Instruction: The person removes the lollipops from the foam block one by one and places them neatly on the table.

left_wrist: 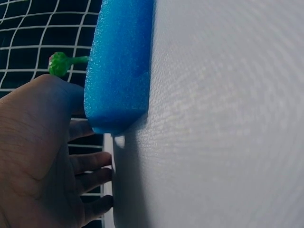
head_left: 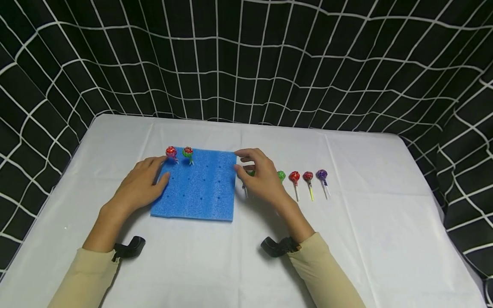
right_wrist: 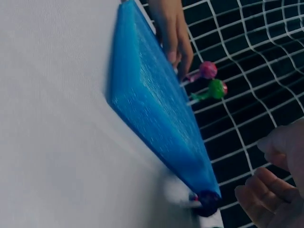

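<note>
A blue foam block [head_left: 196,188] with rows of small holes lies flat on the table. A pink-and-red lollipop [head_left: 171,152] and a green-and-red lollipop [head_left: 187,152] stand upright in its back left part. My left hand [head_left: 140,182] rests at the block's left edge, thumb over the top and fingers along the side. Over the block's right edge is my right hand [head_left: 263,175], fingers loosely bent and thumb apart, with nothing between them. It partly hides some lollipops lying beneath; a dark purple lollipop [right_wrist: 208,203] shows beside the block in the right wrist view.
Right of the right hand lie a green lollipop [head_left: 281,175], a red lollipop [head_left: 295,176], a darker red lollipop [head_left: 308,176] and a purple lollipop [head_left: 322,174] in a row. A white cloth covers the table [head_left: 185,265]. Black curtain with white netting [head_left: 239,64] surrounds it.
</note>
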Available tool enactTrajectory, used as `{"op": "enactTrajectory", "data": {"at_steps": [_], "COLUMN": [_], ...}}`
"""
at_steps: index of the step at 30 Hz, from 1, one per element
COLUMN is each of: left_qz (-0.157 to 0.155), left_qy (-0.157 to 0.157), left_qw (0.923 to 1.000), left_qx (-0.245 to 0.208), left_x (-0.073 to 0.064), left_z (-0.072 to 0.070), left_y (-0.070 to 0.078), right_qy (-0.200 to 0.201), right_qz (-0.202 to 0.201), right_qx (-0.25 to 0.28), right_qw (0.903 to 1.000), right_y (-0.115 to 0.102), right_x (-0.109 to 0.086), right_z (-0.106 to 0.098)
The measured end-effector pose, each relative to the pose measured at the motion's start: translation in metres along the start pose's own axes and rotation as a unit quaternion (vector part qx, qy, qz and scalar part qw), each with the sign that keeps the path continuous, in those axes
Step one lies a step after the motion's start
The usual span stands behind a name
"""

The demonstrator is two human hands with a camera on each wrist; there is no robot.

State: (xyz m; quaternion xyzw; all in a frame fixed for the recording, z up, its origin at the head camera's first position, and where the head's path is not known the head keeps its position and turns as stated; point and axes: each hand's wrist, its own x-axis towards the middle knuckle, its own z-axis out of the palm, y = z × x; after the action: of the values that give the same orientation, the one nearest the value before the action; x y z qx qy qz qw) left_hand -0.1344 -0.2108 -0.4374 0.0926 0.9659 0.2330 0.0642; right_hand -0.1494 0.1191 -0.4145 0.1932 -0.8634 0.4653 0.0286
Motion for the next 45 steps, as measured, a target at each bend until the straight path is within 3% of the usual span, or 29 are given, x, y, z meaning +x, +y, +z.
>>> {"op": "enactTrajectory", "data": {"at_steps": [18, 28, 35, 45], "left_qz": [0.000, -0.001, -0.005, -0.001], "left_qy": [0.005, -0.002, 0.005, 0.014], "left_qw": [1.0000, 1.0000, 0.9999, 0.9999], "left_qx": [0.007, 0.000, -0.014, 0.004], "left_x": [-0.002, 0.007, 0.003, 0.001], "left_z": [-0.005, -0.001, 0.010, 0.002], "left_y": [-0.004, -0.003, 0.001, 0.002], "right_qy": [-0.045, -0.046, -0.064, -0.068], "right_qz": [-0.026, 0.004, -0.002, 0.013], "right_qx": [0.060, 0.068, 0.027, 0.023], "right_qw": [0.9969, 0.9967, 0.9976, 0.9974], "right_y": [-0.014, -0.024, -0.026, -0.025], "right_x": [0.032, 0.052, 0.060, 0.059], "right_z": [0.052, 0.067, 0.072, 0.087]}}
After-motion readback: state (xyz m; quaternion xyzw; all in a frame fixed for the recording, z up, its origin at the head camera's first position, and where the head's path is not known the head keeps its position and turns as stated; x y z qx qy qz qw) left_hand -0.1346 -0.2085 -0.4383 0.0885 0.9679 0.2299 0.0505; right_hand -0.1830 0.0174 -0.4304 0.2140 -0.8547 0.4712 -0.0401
